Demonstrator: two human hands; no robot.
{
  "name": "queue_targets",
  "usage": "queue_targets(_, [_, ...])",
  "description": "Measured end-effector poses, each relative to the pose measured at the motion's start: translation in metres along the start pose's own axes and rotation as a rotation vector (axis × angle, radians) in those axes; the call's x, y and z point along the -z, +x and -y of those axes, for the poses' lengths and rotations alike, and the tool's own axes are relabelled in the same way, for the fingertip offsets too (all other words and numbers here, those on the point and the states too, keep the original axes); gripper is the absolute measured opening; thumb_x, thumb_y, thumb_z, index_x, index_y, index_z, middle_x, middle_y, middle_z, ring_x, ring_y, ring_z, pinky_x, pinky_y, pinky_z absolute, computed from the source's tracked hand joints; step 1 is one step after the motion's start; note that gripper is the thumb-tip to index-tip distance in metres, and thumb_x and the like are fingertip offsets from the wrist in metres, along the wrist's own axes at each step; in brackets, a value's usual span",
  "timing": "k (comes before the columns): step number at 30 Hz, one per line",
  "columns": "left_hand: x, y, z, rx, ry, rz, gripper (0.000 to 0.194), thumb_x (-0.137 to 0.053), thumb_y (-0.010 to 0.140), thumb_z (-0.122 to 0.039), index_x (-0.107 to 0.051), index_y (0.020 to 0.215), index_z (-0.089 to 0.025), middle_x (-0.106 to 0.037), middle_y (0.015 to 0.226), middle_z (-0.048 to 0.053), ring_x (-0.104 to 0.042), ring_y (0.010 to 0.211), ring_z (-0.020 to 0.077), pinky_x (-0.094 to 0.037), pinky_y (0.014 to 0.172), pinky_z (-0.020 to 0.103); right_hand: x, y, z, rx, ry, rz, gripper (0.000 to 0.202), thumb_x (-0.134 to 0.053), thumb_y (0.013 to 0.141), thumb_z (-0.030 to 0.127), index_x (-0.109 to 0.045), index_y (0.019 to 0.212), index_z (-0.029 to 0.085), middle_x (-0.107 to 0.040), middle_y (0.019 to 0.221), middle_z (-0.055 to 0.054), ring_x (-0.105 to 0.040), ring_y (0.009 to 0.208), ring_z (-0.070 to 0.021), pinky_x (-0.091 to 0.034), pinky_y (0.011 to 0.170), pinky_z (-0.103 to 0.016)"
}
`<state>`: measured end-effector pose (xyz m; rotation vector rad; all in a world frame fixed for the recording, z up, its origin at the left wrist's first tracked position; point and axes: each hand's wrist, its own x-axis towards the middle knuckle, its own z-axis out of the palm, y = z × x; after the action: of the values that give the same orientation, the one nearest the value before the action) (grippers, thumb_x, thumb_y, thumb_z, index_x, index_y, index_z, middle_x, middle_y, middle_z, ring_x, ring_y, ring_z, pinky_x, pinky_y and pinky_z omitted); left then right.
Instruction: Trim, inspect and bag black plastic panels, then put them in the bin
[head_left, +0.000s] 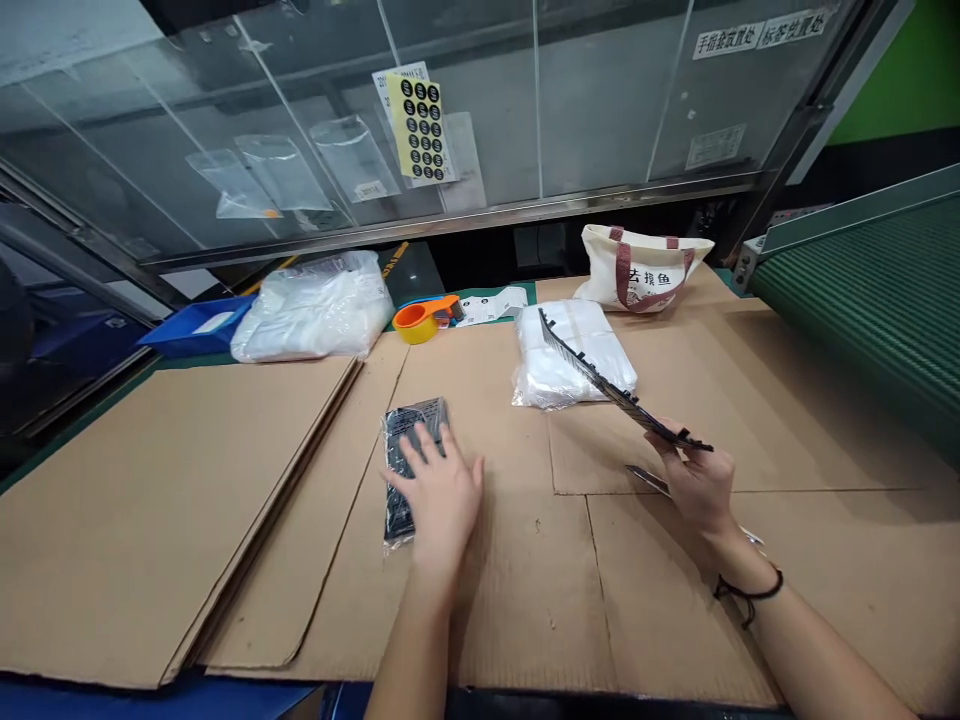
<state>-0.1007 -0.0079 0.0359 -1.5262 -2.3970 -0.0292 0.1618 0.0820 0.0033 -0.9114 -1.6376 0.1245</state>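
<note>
One left hand (444, 500) is over one black flat pack (397, 515) in clear wrap, near the middle of the brown cardboard (525, 600); its five fingers are spread apart, and whether they touch the pack is hard to tell. One right hand (701, 487) pinches the near end of one thin black panel (600, 380), held tilted up on the right side. Farther back are one pile of clear bags (577, 345), one cloth bag (645, 272) with red straps, and one blue tray (199, 328) at far left
</note>
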Motion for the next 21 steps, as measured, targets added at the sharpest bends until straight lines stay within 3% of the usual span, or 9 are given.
queue_targets(3, [-0.006, -0.012, 0.016, 0.043, 0.011, 0.314, 0.055, -0.043, 0.094, -0.033, -0.043, 0.141, -0.004, -0.040, 0.146, 0.028, -0.040, 0.132, 0.0444, -0.038, 0.095, 0.070, 0.000, -0.001, 0.001, -0.042, -0.004, 0.014, 0.015, -0.060, 0.088, 0.032, -0.073, 0.089, 0.023, -0.077, 0.085, -0.002, -0.074, 0.074, -0.0205, -0.060, 0.068, -0.030])
queue_targets(6, [-0.013, -0.018, 0.028, -0.048, -0.034, 0.373, 0.050, -0.033, 0.095, -0.021, -0.039, 0.145, -0.012, -0.030, 0.154, 0.018, -0.033, 0.140, 0.0356, -0.035, 0.103, 0.065, -0.001, -0.004, -0.001, -0.161, 0.020, -0.006, 0.020, -0.064, 0.084, 0.040, -0.074, 0.084, 0.024, -0.077, 0.080, -0.003, -0.073, 0.072, -0.0218, -0.058, 0.068, -0.032])
queue_targets(9, [-0.021, -0.018, 0.037, -0.130, -0.117, 0.324, 0.051, -0.031, 0.093, -0.015, -0.041, 0.143, -0.014, -0.031, 0.154, 0.016, -0.033, 0.141, 0.0330, -0.032, 0.107, 0.064, -0.001, -0.006, -0.005, -0.314, 0.071, -0.052, 0.026, -0.069, 0.078, 0.048, -0.074, 0.078, 0.022, -0.076, 0.076, -0.003, -0.071, 0.069, -0.0230, -0.056, 0.065, -0.032])
queue_targets(13, [-0.030, -0.017, 0.042, -0.122, -0.178, 0.231, 0.048, -0.035, 0.094, -0.022, -0.047, 0.139, -0.014, -0.037, 0.150, 0.020, -0.039, 0.135, 0.0399, -0.036, 0.098, 0.070, -0.002, -0.004, -0.007, -0.407, 0.085, -0.117, 0.037, -0.065, 0.079, 0.054, -0.073, 0.079, 0.017, -0.074, 0.073, -0.006, -0.068, 0.065, -0.0231, -0.054, 0.063, -0.034])
queue_targets(17, [-0.027, -0.012, 0.032, -0.167, -0.149, -0.006, 0.048, -0.037, 0.094, -0.028, -0.048, 0.138, -0.013, -0.040, 0.147, 0.026, -0.040, 0.132, 0.0462, -0.032, 0.094, 0.076, -0.001, 0.006, -0.004, -0.574, 0.199, -0.227, 0.045, -0.069, 0.075, 0.055, -0.071, 0.093, 0.014, -0.074, 0.091, -0.009, -0.069, 0.085, -0.0252, -0.054, 0.077, -0.037])
queue_targets(21, [-0.001, 0.018, -0.002, -0.460, -0.234, -0.170, 0.040, -0.040, 0.093, -0.024, -0.054, 0.129, -0.014, -0.055, 0.135, 0.020, -0.053, 0.122, 0.0341, -0.043, 0.098, 0.052, 0.000, 0.013, -0.004, -0.727, 0.312, -0.308, 0.047, -0.073, 0.070, 0.056, -0.070, 0.088, 0.012, -0.073, 0.092, -0.010, -0.067, 0.086, -0.0243, -0.053, 0.079, -0.038])
